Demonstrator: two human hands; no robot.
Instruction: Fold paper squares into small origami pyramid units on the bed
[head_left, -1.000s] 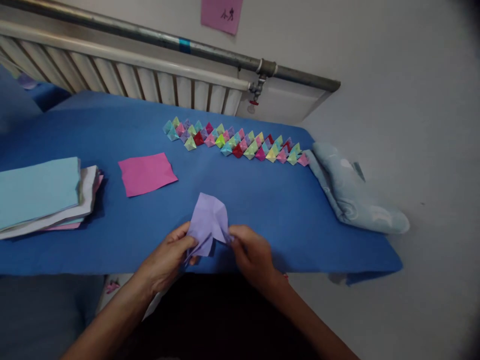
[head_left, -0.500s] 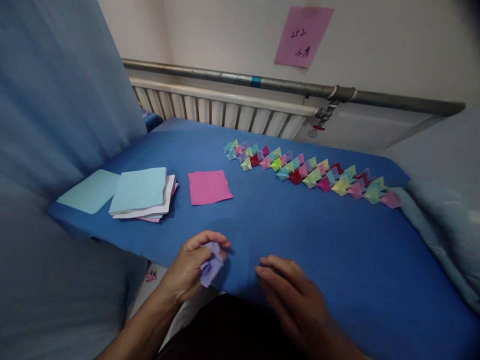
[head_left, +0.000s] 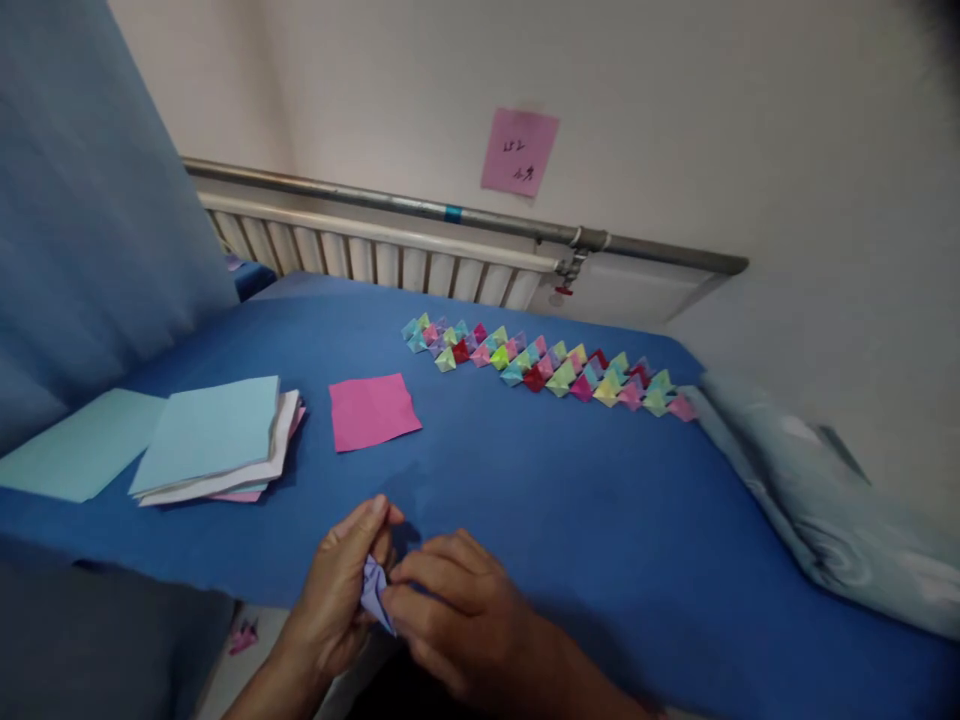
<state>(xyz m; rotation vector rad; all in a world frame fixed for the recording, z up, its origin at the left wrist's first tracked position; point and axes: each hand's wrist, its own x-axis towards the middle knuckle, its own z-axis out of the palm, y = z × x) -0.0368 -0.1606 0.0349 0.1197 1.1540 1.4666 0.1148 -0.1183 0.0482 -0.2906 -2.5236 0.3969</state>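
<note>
Two bare hands folding-close at the near edge of a blue-covered surface (head_left: 525,480), observed from the wearer's side. The left hand (head_left: 337,590) is partly closed, its fingers curled about a small folded purple paper (head_left: 373,592), the thumb pointing up and away. The right hand (head_left: 465,610) meets it from the right with half-bent fingers, their tips at the paper's right edge; I cannot tell whether they pinch it. The purple paper thus lies between the two hands, its lower tip free. Just beyond the left hand lies a flat magenta sheet (head_left: 373,413); to that hand's left are a paper stack (head_left: 206,430), topped in light blue, and, farther out, a pale green sheet (head_left: 82,450). Beyond the right hand, a band of multicoloured folded paper pieces (head_left: 561,378) runs out to the right, its end at a folded blanket (head_left: 832,500). A radiator (head_left: 388,265) stands farthest from both hands, below a pink note (head_left: 520,152) on the wall.
</note>
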